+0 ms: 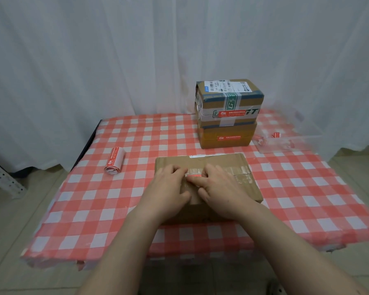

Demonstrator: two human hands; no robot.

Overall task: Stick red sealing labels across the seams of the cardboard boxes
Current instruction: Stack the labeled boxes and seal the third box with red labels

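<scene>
Label (192, 177): on box (222, 165) top seam, between my hands, mostly hidden.
My left hand (168, 184): bent fingertips on it; pinch unclear.
My right hand (219, 188): fingers pressing it.

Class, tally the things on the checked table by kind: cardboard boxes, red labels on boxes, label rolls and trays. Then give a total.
Cardboard boxes: 3
Red sealing labels on boxes: 3
Roll of labels: 1
Clear plastic tray: 1
Total: 8
</scene>
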